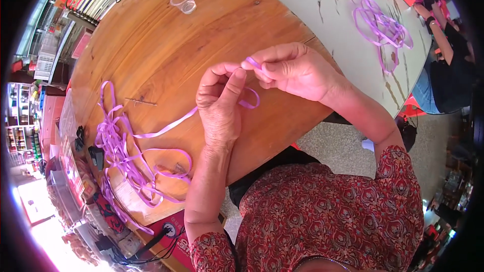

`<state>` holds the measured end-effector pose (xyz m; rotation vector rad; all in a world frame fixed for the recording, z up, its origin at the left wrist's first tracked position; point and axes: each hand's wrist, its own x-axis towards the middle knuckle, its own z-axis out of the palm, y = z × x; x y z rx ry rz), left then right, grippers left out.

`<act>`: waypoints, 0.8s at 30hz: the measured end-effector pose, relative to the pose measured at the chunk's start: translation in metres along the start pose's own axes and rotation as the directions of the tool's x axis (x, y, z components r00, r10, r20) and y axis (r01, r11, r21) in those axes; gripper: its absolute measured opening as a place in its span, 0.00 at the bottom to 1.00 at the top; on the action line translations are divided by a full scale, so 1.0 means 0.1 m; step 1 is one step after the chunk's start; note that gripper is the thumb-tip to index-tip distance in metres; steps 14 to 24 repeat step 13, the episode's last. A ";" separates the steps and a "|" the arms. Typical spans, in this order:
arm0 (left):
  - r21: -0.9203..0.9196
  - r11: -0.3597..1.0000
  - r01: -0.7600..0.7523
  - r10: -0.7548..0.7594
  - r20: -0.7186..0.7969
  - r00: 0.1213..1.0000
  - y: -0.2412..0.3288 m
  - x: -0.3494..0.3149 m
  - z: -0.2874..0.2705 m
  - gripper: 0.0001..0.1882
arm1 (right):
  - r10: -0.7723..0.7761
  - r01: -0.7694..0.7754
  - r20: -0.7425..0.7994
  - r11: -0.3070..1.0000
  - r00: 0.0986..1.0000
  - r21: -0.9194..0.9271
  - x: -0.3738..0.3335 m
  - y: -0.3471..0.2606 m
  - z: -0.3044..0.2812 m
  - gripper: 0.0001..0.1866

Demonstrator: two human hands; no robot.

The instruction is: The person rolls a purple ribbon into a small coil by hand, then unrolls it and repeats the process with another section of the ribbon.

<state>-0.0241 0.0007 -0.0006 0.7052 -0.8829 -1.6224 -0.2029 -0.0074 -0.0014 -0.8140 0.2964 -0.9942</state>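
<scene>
Over the wooden table, my two hands meet fingertip to fingertip on a narrow purple ribbon. My left hand is closed, with thumb and forefinger pinched together where the ribbon passes. A short bent piece of the ribbon shows between the thumb and fingers of my right hand, which is pinched on it. One loop hangs out behind my left hand. From there the ribbon runs left to a loose tangled heap of purple ribbon on the table. A thin brown stick-like piece lies beside the heap.
A clear plastic cup stands at the far side. To the right, a white marbled table carries another purple ribbon pile. Another person in dark clothing sits beyond it. Shelves and cluttered goods line the left.
</scene>
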 end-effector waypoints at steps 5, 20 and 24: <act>0.196 0.971 -0.137 0.146 -0.031 0.989 -0.05 -0.01 0.03 0.05 | -0.006 0.007 -0.139 1.000 0.990 0.004 0.07 0.01 0.12 0.15; 0.202 0.979 -0.037 0.052 -0.070 0.996 -0.09 -0.02 -0.02 0.08 | -0.322 0.192 0.230 -0.145 0.918 -0.971 0.04 -0.05 0.19 0.17; 0.202 0.979 -0.037 0.052 -0.070 0.996 -0.09 -0.02 -0.02 0.08 | -0.322 0.192 0.230 -0.145 0.918 -0.971 0.04 -0.05 0.19 0.17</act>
